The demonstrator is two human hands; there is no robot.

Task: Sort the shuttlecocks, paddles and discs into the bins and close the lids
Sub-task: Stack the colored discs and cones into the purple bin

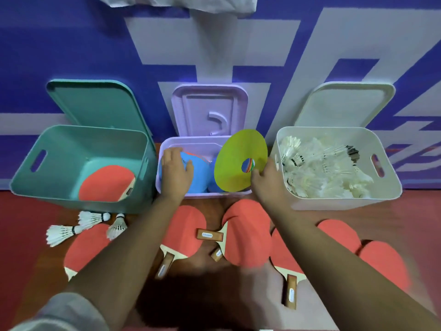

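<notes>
The left hand (175, 169) lies flat on a blue disc (200, 168) inside the purple bin (214, 195), fingers straight and thumb spread, gripping nothing. The right hand (265, 177) pinches a green disc (238, 151) by its lower right edge, close to the centre hole, and holds it tilted on edge over the right side of the same bin. The purple lid (210, 108) stands open behind it against the wall. To the left, the teal bin (100, 205) has its lid (95, 101) propped open too and holds one paddle (105, 183), red face up. To the right, the white bin (334, 203) is piled with shuttlecocks (322, 168), its lid (343, 103) open as well. On the floor (28, 223) in front of the bins lie several more red paddles (248, 232), some overlapping, and three loose shuttlecocks (90, 219) just before the teal bin, one resting on a paddle's edge.
</notes>
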